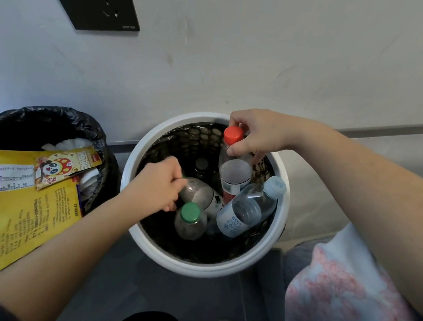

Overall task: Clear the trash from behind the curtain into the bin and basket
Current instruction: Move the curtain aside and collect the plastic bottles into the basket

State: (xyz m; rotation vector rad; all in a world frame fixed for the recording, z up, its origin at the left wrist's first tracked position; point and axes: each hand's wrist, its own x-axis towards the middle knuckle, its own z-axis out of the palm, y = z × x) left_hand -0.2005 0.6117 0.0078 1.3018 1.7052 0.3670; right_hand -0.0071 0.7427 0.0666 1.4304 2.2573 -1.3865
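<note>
Here the right hand (256,134) pinches the red-capped bottle (234,168) at its neck over the white basket (271,253), centre frame; the left hand (158,183) grips a dark bottle (199,192). Both look empty, light, smooth; the neck seems safest.

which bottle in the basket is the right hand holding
The red-capped bottle, gripped at its neck by the right hand. The green-capped bottle and pale-blue-capped bottle aren't in that hand.

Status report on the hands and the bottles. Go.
Right hand grips red-capped bottle at the neck, over the white basket. Left hand on a bottle lying inside. Basket crowded with bottles; black bin beside it stuffed with wrappers.
</note>
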